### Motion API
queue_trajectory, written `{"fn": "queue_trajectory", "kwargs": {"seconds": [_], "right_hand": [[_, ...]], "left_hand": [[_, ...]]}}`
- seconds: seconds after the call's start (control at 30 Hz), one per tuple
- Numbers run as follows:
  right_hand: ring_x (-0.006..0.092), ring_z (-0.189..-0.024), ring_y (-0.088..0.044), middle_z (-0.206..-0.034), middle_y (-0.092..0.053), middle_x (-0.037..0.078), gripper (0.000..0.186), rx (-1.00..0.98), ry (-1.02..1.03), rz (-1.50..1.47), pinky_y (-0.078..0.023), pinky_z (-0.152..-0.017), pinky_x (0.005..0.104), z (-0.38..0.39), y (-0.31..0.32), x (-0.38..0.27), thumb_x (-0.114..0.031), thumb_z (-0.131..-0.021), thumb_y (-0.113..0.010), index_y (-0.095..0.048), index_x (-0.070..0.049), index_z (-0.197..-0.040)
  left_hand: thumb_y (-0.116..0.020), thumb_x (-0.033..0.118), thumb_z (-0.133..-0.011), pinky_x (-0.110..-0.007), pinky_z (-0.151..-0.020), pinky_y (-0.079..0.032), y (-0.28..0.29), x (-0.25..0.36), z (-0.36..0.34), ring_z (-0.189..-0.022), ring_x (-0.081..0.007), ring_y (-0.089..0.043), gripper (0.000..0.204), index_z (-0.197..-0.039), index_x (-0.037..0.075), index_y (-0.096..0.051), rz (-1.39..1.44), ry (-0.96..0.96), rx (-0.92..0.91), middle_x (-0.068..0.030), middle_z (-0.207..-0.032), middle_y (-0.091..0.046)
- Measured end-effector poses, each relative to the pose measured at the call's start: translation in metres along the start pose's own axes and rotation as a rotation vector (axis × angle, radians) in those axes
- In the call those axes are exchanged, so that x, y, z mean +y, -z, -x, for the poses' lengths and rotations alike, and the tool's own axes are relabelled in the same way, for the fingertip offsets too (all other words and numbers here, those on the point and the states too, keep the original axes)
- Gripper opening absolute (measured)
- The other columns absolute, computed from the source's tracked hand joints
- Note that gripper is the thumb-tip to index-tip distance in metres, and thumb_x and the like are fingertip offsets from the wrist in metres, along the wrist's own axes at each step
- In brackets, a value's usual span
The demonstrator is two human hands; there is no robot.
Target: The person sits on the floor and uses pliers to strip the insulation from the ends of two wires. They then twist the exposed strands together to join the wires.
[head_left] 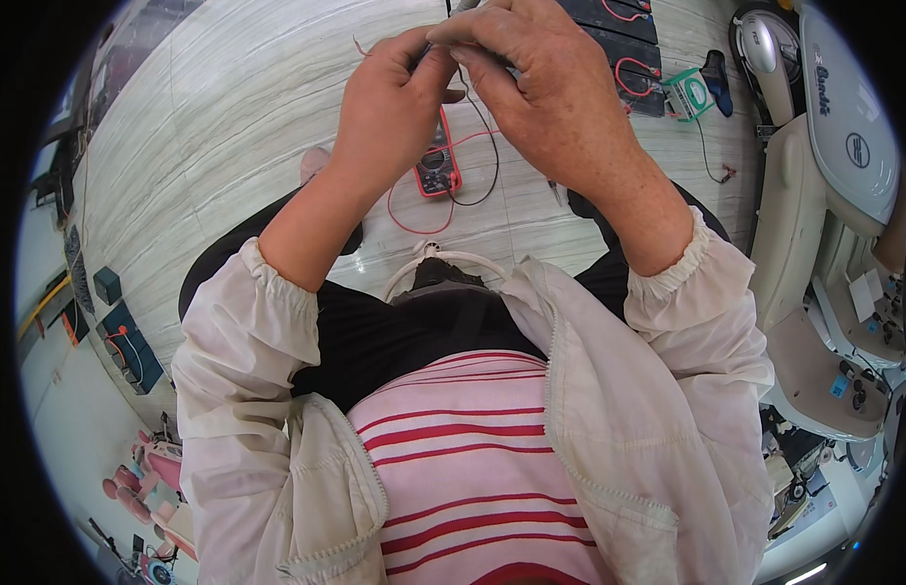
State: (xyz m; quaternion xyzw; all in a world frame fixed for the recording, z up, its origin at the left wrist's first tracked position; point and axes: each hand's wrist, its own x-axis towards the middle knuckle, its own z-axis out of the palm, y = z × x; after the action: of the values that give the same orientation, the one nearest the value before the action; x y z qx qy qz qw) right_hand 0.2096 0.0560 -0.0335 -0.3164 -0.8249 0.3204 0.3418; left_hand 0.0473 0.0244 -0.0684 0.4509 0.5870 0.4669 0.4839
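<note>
Both hands meet at the top of the view with fingertips close together. My left hand (396, 107) is closed, thumb and fingers pinching a thin dark wire (421, 57); a thin, bent reddish wire end (359, 47) sticks out beyond its knuckles. My right hand (545, 83) pinches at the same spot, its fingers touching the left ones. A grey piece (464, 6) shows at its fingertips, partly cut off by the frame edge. Below the hands, a red-and-black multimeter (436, 175) lies on the floor. Its red lead (392, 216) and black lead (497, 161) loop around it.
Dark battery-like blocks (623, 44) with red wires lie at the far right. Next to them are a green-and-white box (689, 95) and a cable ending in a clip (729, 175). A beige scooter (789, 185) stands at right. Dark blue blocks (131, 349) sit at left.
</note>
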Motion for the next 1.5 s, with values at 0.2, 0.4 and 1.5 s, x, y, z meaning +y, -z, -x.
{"fn": "queue_trajectory", "kwargs": {"seconds": [0.2,0.4,1.5], "right_hand": [[0.037,-0.083,-0.059,-0.091,-0.055,0.018,0.015,0.021,0.02,-0.023,-0.048,-0.073,0.0418,0.001,-0.001,0.003,-0.002,-0.09,-0.06,-0.064,0.0,-0.105],[0.0379,-0.085,-0.059,-0.094,-0.055,0.018,0.018,-0.039,-0.069,0.023,-0.048,-0.075,0.043,-0.002,0.005,-0.013,-0.003,-0.091,-0.059,-0.063,-0.001,-0.108],[0.0104,-0.06,-0.05,-0.07,-0.056,0.004,0.019,0.22,-0.42,-0.068,-0.043,-0.057,0.0275,-0.01,0.007,-0.008,-0.013,-0.089,-0.07,-0.06,0.0,-0.098]], "left_hand": [[-0.053,0.02,-0.101,-0.028,-0.076,-0.056,0.0,0.0,-0.001,-0.084,-0.0166,-0.071,0.03,-0.12,0.001,-0.066,0.009,0.02,-0.017,-0.0081,-0.095,-0.071],[-0.053,0.019,-0.101,-0.028,-0.077,-0.057,0.002,0.002,-0.001,-0.086,-0.0178,-0.072,0.029,-0.12,0.0,-0.065,-0.009,0.024,-0.024,-0.0093,-0.098,-0.072],[-0.06,0.031,-0.1,-0.03,-0.074,-0.055,0.0,0.007,0.004,-0.081,-0.0164,-0.069,0.036,-0.117,0.0,-0.067,-0.016,0.054,-0.066,-0.0083,-0.092,-0.068]]}}
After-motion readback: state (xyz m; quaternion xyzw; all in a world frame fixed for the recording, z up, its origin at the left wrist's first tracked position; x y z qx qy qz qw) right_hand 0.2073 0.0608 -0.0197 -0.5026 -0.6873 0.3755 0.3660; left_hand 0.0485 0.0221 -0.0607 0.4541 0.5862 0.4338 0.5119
